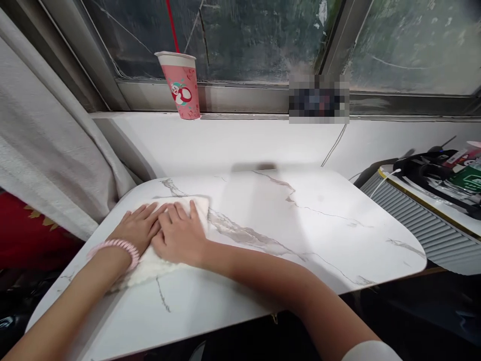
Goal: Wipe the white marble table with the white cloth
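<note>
White cloth lies flat at the marble table's left end, pressed under both hands: left hand and right hand spread open, palms down, touching. A lidded pink cup, contents hidden, stands on the windowsill, well apart.

The scene is lit evenly by soft daylight from the window, and faint shadows are cast on the pale table. Straight lines are bent near the edges, and one patch on the sill is pixelated.

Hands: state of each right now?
Left hand: open, flat on the white cloth.
Right hand: open, flat on the same cloth, beside the left.
</note>
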A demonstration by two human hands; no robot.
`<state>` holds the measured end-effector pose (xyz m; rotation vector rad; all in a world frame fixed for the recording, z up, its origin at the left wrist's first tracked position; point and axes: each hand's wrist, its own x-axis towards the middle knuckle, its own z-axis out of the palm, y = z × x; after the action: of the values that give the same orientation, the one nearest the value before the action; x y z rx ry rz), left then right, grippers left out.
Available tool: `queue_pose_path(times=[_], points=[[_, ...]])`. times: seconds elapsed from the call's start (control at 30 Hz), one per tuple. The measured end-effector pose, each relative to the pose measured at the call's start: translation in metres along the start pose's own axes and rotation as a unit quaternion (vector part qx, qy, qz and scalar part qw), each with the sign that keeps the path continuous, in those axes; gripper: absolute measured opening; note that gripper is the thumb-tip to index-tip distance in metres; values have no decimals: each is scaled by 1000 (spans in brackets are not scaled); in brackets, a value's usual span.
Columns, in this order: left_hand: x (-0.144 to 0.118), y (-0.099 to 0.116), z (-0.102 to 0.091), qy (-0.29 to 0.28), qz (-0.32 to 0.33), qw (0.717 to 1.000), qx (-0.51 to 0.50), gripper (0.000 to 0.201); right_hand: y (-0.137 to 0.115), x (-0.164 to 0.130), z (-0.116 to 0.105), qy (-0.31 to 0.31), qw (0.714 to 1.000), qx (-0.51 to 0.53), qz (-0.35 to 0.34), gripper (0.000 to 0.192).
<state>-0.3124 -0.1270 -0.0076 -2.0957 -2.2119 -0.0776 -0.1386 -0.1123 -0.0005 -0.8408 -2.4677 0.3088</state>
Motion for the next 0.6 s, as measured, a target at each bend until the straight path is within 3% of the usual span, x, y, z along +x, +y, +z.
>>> queue_pose_path(times=[0.1, 0.23, 0.6], points=[[40, 2, -6, -21, 32, 999, -28, 51, 7, 20, 8, 25, 997, -26, 63, 56], [78, -10, -1, 1, 57, 996, -72, 54, 17, 46, 15, 29, 993, -40, 108, 60], [128, -60, 17, 50, 61, 992, -96, 56, 33, 101, 35, 39, 993, -58, 93, 51]])
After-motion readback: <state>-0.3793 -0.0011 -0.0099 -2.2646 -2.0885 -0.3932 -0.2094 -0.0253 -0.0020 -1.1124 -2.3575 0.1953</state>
